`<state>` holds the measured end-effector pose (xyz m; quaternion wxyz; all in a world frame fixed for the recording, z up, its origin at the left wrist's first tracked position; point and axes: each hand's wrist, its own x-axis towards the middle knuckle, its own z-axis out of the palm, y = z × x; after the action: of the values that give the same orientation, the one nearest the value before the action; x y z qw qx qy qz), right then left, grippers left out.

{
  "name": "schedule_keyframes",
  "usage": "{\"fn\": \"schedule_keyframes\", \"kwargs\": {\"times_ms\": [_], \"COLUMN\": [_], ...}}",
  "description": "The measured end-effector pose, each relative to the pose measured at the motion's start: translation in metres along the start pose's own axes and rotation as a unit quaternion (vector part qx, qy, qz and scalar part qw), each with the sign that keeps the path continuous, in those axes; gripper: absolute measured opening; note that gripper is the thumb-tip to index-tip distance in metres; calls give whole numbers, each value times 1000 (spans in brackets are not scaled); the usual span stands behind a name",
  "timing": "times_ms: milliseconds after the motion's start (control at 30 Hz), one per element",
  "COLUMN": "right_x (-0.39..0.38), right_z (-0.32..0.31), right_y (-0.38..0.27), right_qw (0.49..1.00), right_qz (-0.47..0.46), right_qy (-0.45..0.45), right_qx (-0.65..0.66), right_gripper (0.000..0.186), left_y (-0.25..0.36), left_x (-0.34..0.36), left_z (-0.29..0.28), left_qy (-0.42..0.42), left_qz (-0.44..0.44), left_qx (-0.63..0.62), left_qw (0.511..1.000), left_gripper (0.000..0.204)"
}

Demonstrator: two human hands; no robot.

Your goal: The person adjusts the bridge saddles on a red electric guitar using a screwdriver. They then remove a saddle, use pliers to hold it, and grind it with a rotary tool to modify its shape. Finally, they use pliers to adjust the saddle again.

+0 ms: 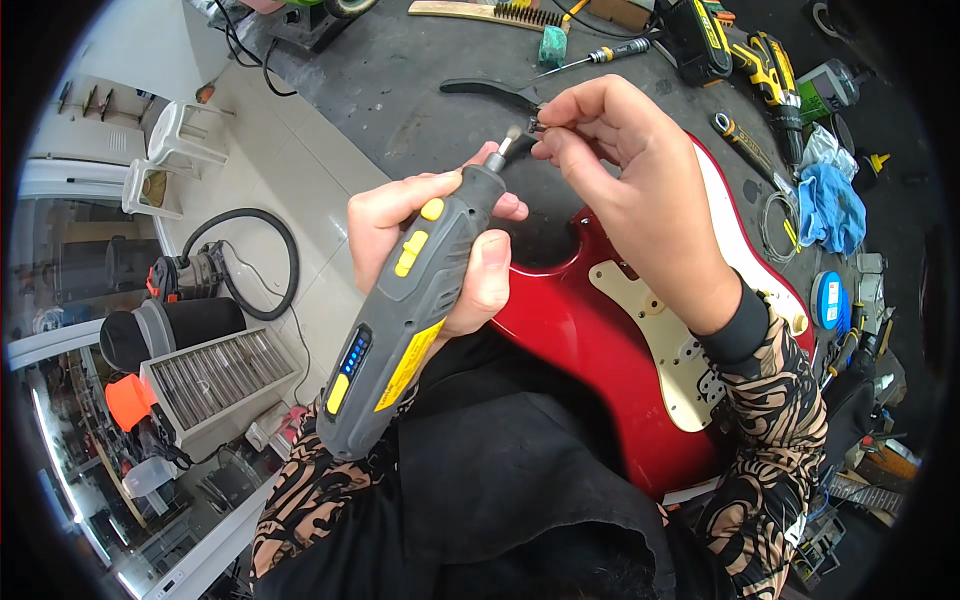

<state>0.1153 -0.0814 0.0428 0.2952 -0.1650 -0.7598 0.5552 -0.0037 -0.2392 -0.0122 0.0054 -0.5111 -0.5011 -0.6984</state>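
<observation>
My left hand (489, 275) is wrapped round a grey and yellow cordless rotary tool (400, 290), which is tilted with its nose up and to the right. Blue lights glow on its body. A small rounded bit (513, 133) sticks out of the nose. Close beside that bit, my right hand (645, 175) pinches a tiny dark metal part (537, 125) between thumb and fingertips. Whether bit and part touch I cannot tell. Below my right hand lies a red guitar body (560, 310) with a cream pickguard (640, 310), partly covered by my forearm.
Black-handled pliers (488, 88), a screwdriver (620, 50), a wooden-handled wire brush (480, 12) and a green block (552, 46) lie on the dark bench. To the right are a yellow drill (765, 75), a blue cloth (832, 208) and coiled wire (778, 225). A vacuum hose (290, 260) is on the left floor.
</observation>
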Motion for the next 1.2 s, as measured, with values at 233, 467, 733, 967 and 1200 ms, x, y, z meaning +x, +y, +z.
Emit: {"fn": "schedule_keyframes", "kwargs": {"times_ms": [233,467,733,967,1200], "right_x": [4,6,5,3,2], "right_z": [-6,-10,-8,-6,-7], "right_y": [-6,-2,-6,-7,-7], "right_qw": [988,986,988,991,996], "right_qz": [73,90,96,87,61], "right_qy": [-32,-48,-37,-34,-34], "right_qx": [135,134,115,99,54], "right_gripper": [18,23,25,24,21], "left_y": [5,3,-2,6,6], "left_x": [0,2,-5,-2,-2], "left_z": [-2,-1,-5,-7,-9], "left_qy": [2,-4,26,-35,-48], "left_qz": [-70,-64,-71,-95,-93], "left_qx": [-24,-22,-9,25,44], "left_qw": [997,998,997,995,994], "left_gripper": [49,47,48,39,40]}}
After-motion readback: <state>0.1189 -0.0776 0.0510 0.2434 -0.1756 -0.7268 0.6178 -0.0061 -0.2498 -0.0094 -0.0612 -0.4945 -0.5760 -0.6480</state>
